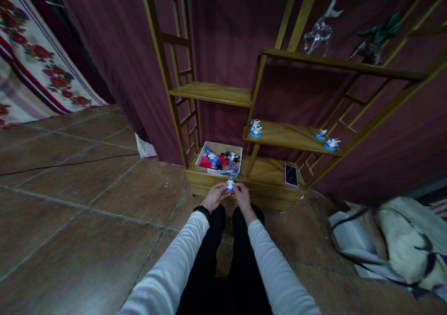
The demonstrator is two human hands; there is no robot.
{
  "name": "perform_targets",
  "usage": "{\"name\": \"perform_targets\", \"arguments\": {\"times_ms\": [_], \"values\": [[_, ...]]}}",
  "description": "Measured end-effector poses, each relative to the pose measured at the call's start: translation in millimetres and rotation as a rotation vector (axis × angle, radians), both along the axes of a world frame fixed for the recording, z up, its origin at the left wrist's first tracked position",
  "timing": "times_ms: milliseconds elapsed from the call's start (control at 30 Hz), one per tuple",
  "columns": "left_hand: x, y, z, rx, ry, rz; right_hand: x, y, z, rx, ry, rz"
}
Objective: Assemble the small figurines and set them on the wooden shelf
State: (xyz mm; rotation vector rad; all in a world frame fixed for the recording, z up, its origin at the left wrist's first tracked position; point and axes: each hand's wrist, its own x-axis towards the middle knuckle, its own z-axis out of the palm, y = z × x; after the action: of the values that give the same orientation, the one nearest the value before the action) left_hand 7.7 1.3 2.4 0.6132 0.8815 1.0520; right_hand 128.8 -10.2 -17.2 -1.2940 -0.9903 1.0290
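**Both hands pinch one figurine in front of a low wooden shelf**

The left hand and the right hand meet at the middle. Their fingertips are closed from either side on a small blue-and-white figurine, which stands upright between them. It is too small to make out in detail.

Just beyond the grip lies the bottom board of a wooden shelf unit, sitting low to the floor. On that board, directly behind the held piece, is an open cardboard box filled with more small pieces in red, blue and black. Farther right of the grip, on the same board, a dark phone lies flat.

Above and to the right of the grip, the middle shelf carries one toy on a blue base near its left end and two more at its right end. Higher still, a clear glass deer and a dark green ornament stand on the top shelf.

A maroon curtain hangs behind the shelving. Under the hands and spreading out to the left is a floor of large brown tiles, with a thin black cable running across it. Far left of the grip hangs a floral cloth. To the right, a pale bag with dark straps slumps on the tiles.
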Motion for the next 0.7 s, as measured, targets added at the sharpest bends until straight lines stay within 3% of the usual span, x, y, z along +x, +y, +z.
{"name": "perform_targets", "arguments": {"times_ms": [700], "values": [[0,-2,2.6,0.011,-0.001,0.015,-3,-7,13.7,0.036,-0.122,0.001]]}}
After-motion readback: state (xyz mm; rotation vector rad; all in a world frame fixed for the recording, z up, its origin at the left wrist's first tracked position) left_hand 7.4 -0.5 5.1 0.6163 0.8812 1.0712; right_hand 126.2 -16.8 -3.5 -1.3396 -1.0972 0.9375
